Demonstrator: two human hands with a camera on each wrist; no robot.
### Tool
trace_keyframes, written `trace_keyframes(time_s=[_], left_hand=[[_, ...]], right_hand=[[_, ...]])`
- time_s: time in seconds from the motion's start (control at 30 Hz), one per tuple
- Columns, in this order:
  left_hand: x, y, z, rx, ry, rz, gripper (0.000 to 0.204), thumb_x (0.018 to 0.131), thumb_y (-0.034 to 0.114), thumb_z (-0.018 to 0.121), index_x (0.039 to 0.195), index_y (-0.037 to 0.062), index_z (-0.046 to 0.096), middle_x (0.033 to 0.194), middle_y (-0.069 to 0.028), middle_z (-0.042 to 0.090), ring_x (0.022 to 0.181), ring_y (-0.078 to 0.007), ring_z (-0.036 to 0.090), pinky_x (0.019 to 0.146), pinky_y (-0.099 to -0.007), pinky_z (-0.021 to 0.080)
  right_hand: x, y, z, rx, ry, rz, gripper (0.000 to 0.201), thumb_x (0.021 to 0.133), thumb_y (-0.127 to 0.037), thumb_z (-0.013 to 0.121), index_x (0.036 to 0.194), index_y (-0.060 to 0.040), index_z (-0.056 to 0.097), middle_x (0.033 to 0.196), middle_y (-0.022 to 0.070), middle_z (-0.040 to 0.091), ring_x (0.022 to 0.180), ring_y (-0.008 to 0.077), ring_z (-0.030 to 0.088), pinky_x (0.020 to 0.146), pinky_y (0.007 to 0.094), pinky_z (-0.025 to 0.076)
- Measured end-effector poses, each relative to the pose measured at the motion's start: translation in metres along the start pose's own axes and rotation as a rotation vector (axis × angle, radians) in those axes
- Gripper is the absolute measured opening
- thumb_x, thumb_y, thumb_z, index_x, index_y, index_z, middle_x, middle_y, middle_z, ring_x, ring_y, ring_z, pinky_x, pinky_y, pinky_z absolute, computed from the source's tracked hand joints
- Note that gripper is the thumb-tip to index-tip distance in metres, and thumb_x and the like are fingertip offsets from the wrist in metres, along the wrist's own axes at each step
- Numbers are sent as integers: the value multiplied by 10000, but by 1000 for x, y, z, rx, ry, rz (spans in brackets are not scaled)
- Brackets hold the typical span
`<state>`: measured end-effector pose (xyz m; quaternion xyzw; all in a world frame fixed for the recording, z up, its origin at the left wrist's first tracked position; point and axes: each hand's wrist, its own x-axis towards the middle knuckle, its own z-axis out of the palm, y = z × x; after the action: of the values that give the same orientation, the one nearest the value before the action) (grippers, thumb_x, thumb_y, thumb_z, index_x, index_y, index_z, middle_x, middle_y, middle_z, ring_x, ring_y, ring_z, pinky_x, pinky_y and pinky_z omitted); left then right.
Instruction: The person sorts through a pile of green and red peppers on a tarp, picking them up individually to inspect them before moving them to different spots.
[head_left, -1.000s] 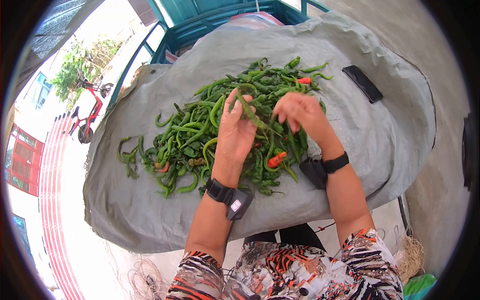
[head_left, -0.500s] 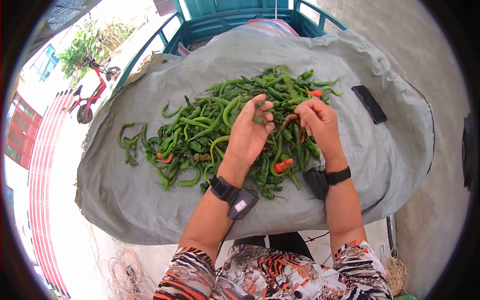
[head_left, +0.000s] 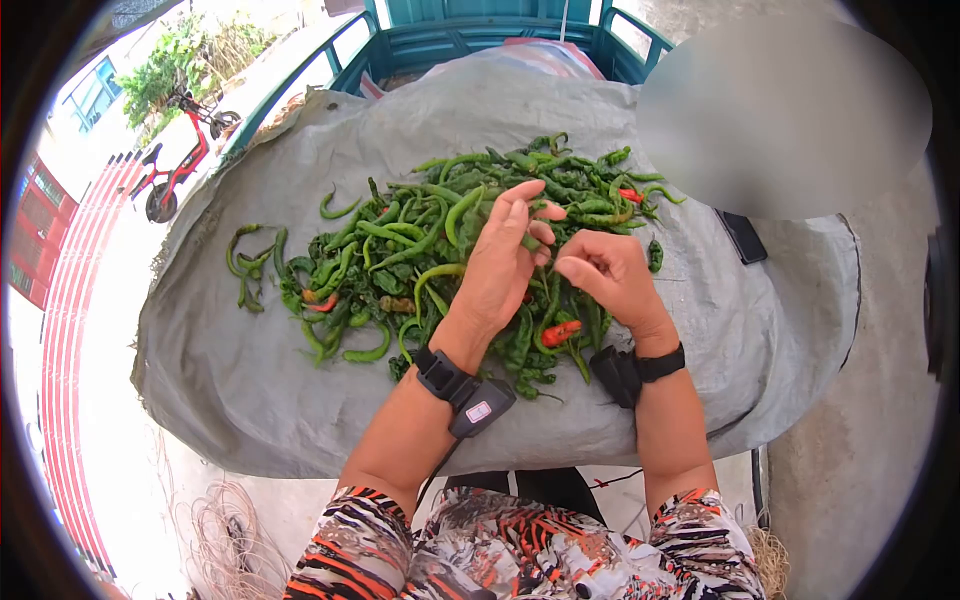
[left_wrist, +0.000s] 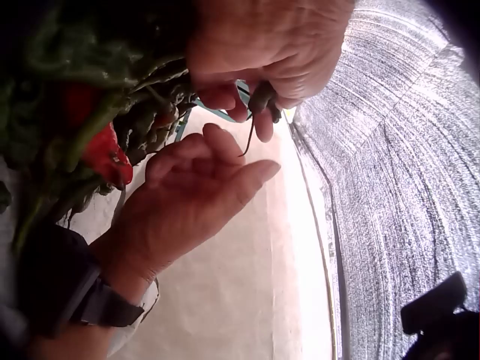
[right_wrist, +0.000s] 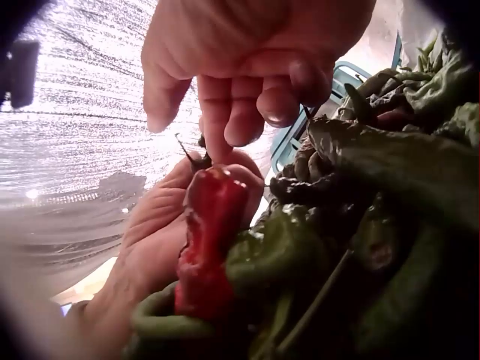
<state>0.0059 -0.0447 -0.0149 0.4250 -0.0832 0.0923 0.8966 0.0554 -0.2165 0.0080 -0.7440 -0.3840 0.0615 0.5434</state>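
Note:
My left hand (head_left: 500, 265) holds a green chili pepper (left_wrist: 262, 96) in its curled fingers above the pile; most of that pepper is hidden by the hand. Its thin stem sticks out toward the right hand (head_left: 615, 280). Close beside, the right hand has loosely bent fingers, with thumb and forefinger apart in the left wrist view and nothing seen between them. Below both hands spreads a heap of green chili peppers (head_left: 400, 240). A wrinkled red pepper (head_left: 561, 333) lies at the heap's near side, under the right hand.
Grey sheeting (head_left: 300, 415) lies under the heap. A black phone (head_left: 742, 238) rests at the right, partly covered by a blurred patch. Beyond the sheet stands a teal metal cart (head_left: 480, 40). A few peppers (head_left: 250, 265) lie apart at the left.
The long green pepper that the left hand held has gone; a blurred pepper showed over the heap's far side half a second ago. The left hand now holds another, and the right has moved closer.

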Motion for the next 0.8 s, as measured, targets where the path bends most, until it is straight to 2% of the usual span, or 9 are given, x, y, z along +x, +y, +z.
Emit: trace_keyframes(time_s=[0.13,0.23,0.27,0.4,0.5,0.53,0.63,0.67,0.8], left_hand=[[0,-2,0,47,-54,17,394,1067,308,453,1402,101,434,1169,-48,576,953,-120,524,822,-299,451],[-1,0,5,111,-56,9,419,1064,298,453,1429,99,407,1236,-74,571,1015,-136,531,825,-297,453],[-2,-1,5,78,-69,-7,502,1028,255,526,1472,92,359,1319,-104,534,1070,-180,543,860,-303,468],[-3,-4,12,209,-63,42,717,910,110,677,1517,87,296,1394,-102,451,1127,-218,530,943,-334,479],[-4,-8,10,477,-161,50,703,902,92,683,1504,79,320,1342,-98,484,1129,-204,518,931,-327,481],[-4,-11,8,558,-217,38,614,870,71,697,1432,84,449,1264,-62,538,1104,-184,517,905,-306,478],[-7,-12,10,1110,-431,186,511,834,51,702,1326,96,570,1181,-46,597,1075,-204,515,909,-323,464],[-5,-23,4,1215,-457,352,486,798,55,720,1270,111,619,1132,-47,627,1060,-240,509,928,-353,445],[-9,-23,11,1267,-403,285,580,767,105,770,1315,94,579,1114,-66,635,1052,-273,499,946,-369,435]], right_hand=[[0,2,4,-4,42,28,147,876,-140,709,805,-15,677,632,-49,545,592,16,453,530,215,361],[0,6,0,106,202,16,140,892,-121,692,796,-22,667,650,-63,554,601,7,452,531,212,359],[0,8,-2,102,278,41,146,916,-115,671,797,-31,655,672,-70,557,609,2,454,530,211,356],[4,14,-8,153,558,20,183,952,-147,643,801,-43,648,654,-71,534,584,-1,445,515,202,347],[5,17,-14,221,636,86,180,980,-196,615,895,-41,647,713,-40,573,571,5,457,505,192,359],[7,20,-15,264,684,63,185,988,-213,604,936,-39,638,744,-25,586,567,10,461,503,191,367],[12,28,-15,353,807,19,225,1009,-252,575,1043,-33,612,828,13,617,555,22,469,500,189,389],[13,29,-15,354,830,22,238,1012,-259,569,1068,-30,604,849,21,621,551,26,469,501,189,396],[12,30,-16,294,750,49,263,1016,-275,563,1092,-28,609,862,33,632,542,31,473,499,191,408]])
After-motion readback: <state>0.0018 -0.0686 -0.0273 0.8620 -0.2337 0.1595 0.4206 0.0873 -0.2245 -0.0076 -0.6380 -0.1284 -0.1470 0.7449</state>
